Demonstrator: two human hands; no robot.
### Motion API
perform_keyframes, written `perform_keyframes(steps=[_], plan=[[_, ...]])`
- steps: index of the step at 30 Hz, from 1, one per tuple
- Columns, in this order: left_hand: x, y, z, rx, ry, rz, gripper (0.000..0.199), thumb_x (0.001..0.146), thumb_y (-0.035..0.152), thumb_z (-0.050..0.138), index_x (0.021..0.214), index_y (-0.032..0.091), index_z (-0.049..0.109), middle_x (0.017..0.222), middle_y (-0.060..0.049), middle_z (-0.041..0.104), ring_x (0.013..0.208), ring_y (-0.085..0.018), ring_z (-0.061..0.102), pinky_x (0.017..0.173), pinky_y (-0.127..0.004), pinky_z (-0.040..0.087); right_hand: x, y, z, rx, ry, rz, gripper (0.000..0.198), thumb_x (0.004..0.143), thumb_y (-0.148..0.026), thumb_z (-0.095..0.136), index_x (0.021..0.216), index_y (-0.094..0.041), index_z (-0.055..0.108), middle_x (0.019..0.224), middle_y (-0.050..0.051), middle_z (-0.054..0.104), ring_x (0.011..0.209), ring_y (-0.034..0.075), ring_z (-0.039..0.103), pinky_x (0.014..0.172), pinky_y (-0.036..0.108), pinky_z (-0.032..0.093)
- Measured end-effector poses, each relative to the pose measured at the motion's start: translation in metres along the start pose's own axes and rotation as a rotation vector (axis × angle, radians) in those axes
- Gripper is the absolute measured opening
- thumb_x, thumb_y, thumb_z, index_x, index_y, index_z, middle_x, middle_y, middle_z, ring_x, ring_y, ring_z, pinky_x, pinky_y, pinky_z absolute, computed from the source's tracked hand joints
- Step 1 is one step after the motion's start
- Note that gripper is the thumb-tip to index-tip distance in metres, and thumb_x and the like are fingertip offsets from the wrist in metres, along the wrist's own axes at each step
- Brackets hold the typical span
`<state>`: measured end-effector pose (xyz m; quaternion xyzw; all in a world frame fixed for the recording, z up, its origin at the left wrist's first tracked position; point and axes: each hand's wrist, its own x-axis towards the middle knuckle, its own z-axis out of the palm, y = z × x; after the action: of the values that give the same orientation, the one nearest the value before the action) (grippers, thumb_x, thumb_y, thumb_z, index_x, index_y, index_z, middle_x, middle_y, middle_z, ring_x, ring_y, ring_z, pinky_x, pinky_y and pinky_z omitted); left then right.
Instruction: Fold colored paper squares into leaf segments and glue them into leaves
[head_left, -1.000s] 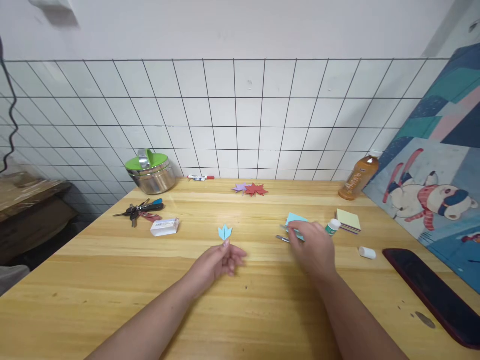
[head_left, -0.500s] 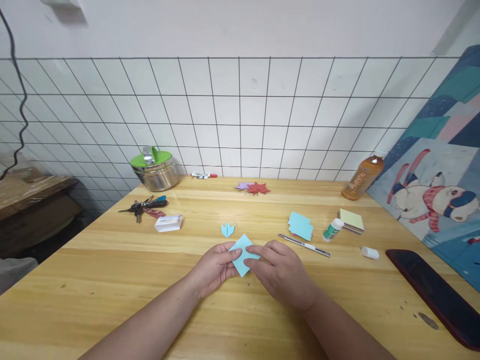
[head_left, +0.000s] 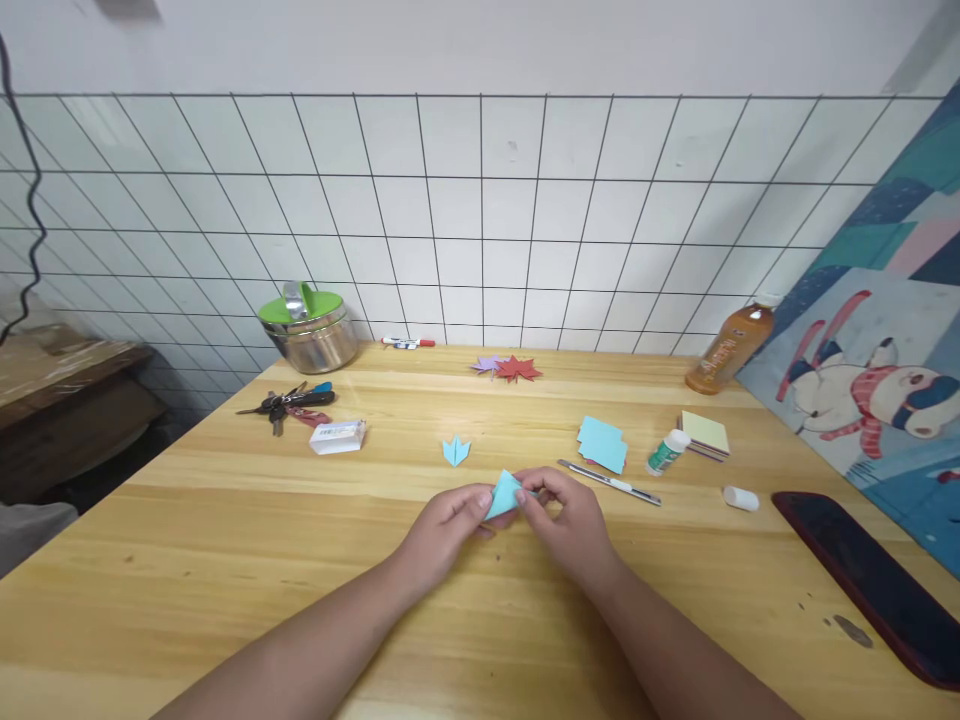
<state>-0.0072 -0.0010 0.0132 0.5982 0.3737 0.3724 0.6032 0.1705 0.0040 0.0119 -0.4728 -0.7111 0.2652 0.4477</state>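
Note:
A light blue sheet of paper is pinched between both my hands above the wooden table, and it now shows a triangular outline. My left hand grips its left side, thumb on top. On the right side, my right hand holds it between thumb and fingers, which partly hide that edge. Just beyond them lies a small folded light blue paper piece with pointed tips. To the right are a stack of light blue paper squares and a utility knife.
A glue stick, its white cap, a yellow paper pad and a phone lie right. Behind are paper leaves, a marker and a bottle. Left are a pot, keys and an eraser-like block.
The light blue sheet went from a flat diamond to a triangle. My right hand moved from lying over the sheet to pinching its right side. The view tilted slightly.

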Motion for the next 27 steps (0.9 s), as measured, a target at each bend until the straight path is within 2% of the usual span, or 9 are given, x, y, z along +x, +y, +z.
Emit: perform_keyframes(steps=[4, 9, 12, 14, 19, 27], plan=[[-0.0016, 0.0039, 0.0048, 0.163, 0.053, 0.045, 0.031, 0.079, 0.038, 0.056, 0.100, 0.017, 0.065, 0.096, -0.006, 0.068, 0.088, -0.020, 0.061, 0.078, -0.028, 0.044, -0.0001, -0.0002, 0.0029, 0.104, 0.000, 0.058, 0.006, 0.077, -0.024, 0.056, 0.074, -0.020, 0.059, 0.086, 0.005, 0.065, 0.079, 0.017, 0.060, 0.064, 0.026, 0.049], [-0.0013, 0.0021, 0.0049, 0.266, 0.153, -0.026, 0.028, 0.082, 0.039, 0.049, 0.077, 0.016, 0.065, 0.074, -0.003, 0.070, 0.071, -0.017, 0.062, 0.066, -0.024, 0.045, -0.0021, -0.0004, 0.0046, 0.292, -0.002, 0.121, 0.007, 0.077, -0.026, 0.057, 0.076, -0.019, 0.058, 0.087, 0.006, 0.063, 0.087, 0.018, 0.060, 0.071, 0.028, 0.050], [-0.0015, 0.0015, 0.0041, 0.318, 0.168, -0.011, 0.029, 0.082, 0.040, 0.049, 0.076, 0.016, 0.064, 0.073, -0.002, 0.070, 0.069, -0.016, 0.061, 0.065, -0.023, 0.044, -0.0031, -0.0029, 0.0042, 0.336, -0.037, 0.174, 0.009, 0.076, -0.028, 0.059, 0.076, -0.019, 0.057, 0.092, 0.006, 0.063, 0.091, 0.019, 0.059, 0.069, 0.027, 0.051], [-0.0016, 0.0016, 0.0038, 0.367, 0.179, -0.005, 0.029, 0.081, 0.041, 0.049, 0.076, 0.017, 0.065, 0.073, -0.002, 0.070, 0.068, -0.016, 0.060, 0.063, -0.023, 0.043, -0.0033, -0.0040, 0.0040, 0.343, -0.066, 0.197, 0.011, 0.075, -0.029, 0.060, 0.079, -0.019, 0.056, 0.090, 0.006, 0.063, 0.087, 0.018, 0.060, 0.066, 0.026, 0.050], [-0.0018, 0.0020, 0.0036, 0.472, 0.202, 0.009, 0.031, 0.082, 0.042, 0.048, 0.075, 0.017, 0.066, 0.071, -0.002, 0.069, 0.065, -0.016, 0.058, 0.060, -0.023, 0.040, -0.0028, -0.0012, 0.0054, 0.270, -0.078, 0.229, 0.017, 0.073, -0.034, 0.062, 0.070, -0.019, 0.055, 0.069, 0.001, 0.060, 0.068, 0.015, 0.057, 0.056, 0.024, 0.046], [-0.0038, 0.0052, 0.0038, 0.553, 0.189, 0.006, 0.039, 0.083, 0.044, 0.044, 0.062, 0.017, 0.062, 0.060, 0.001, 0.065, 0.057, -0.013, 0.055, 0.057, -0.021, 0.037, -0.0016, -0.0035, 0.0068, 0.343, -0.040, 0.245, 0.019, 0.073, -0.035, 0.062, 0.071, -0.019, 0.053, 0.068, 0.001, 0.059, 0.065, 0.015, 0.057, 0.057, 0.024, 0.045]])
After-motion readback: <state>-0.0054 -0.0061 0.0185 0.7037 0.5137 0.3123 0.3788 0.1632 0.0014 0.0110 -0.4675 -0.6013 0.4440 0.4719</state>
